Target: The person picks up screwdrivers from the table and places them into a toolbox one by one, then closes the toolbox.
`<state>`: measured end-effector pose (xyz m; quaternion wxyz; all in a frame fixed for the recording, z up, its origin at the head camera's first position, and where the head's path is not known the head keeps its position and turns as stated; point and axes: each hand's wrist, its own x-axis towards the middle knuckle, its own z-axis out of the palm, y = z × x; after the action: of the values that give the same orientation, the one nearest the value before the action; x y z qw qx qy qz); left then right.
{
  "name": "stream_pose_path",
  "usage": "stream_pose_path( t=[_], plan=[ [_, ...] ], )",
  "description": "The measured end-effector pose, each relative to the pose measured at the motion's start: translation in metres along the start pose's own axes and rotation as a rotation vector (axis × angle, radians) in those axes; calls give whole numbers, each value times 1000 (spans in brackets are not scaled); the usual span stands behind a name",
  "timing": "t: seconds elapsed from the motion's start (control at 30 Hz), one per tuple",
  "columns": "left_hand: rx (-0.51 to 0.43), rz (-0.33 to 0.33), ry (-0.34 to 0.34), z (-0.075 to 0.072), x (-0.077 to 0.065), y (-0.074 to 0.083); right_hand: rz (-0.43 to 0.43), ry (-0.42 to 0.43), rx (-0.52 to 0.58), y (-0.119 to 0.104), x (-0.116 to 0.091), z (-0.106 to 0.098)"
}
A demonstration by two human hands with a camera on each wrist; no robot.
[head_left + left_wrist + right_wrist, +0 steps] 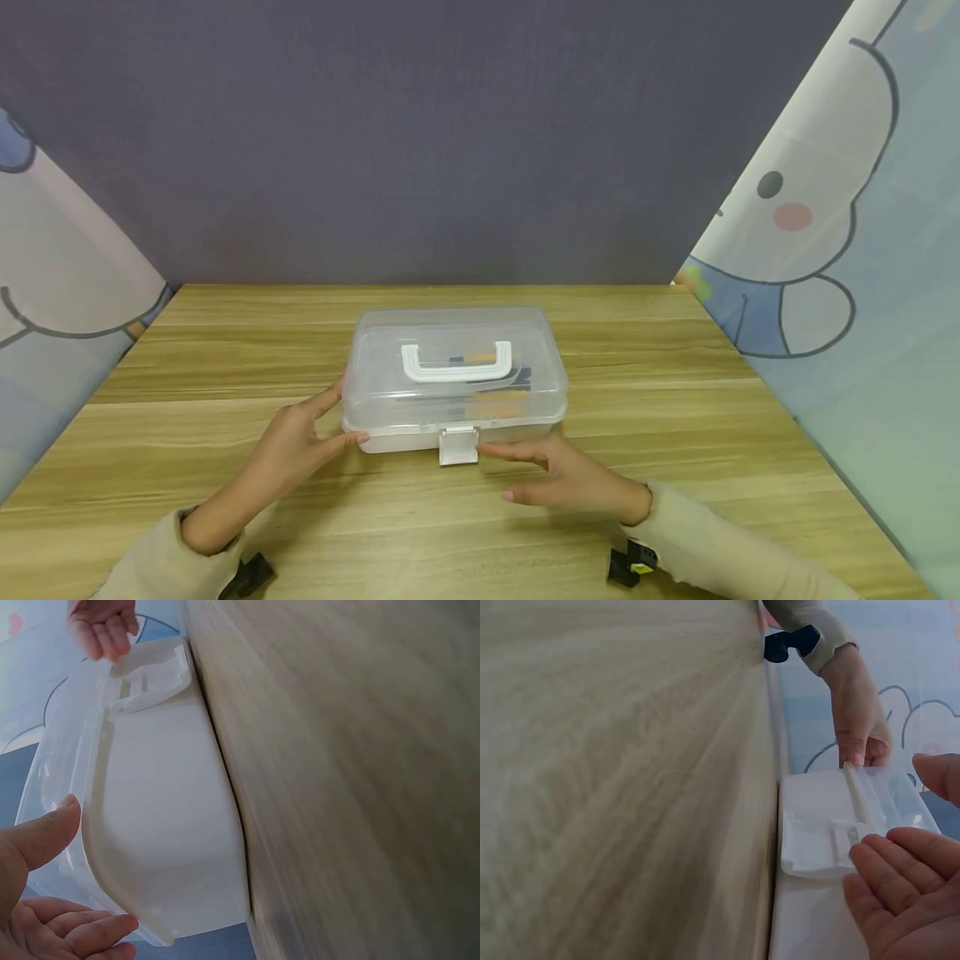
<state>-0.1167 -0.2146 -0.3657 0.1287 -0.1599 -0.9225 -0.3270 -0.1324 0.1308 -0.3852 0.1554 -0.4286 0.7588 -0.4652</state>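
Observation:
A storage box with a clear lid and white base sits on the table, its lid down. Its white front latch sticks out from the base. My left hand holds the box's left end, thumb at the front corner and the other fingers along the side. Beside the latch is my right hand, index fingertip at the latch's right edge and thumb apart from it. The right wrist view shows those fingers extended near the latch. On the lid lies a white handle. Orange and dark blue items show blurrily through the lid.
The wood-grain table extends around the box. A dark panel rises at the table's back edge. Cartoon-printed cloths hang at both sides. A black device is strapped at each wrist.

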Motion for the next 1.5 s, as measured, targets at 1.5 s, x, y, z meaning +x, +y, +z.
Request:
stream_pose_path(
  t=[1.5],
  plan=[
    [-6,6,10,1,0,-1,186,-95,362,18,13,11]
  ],
)
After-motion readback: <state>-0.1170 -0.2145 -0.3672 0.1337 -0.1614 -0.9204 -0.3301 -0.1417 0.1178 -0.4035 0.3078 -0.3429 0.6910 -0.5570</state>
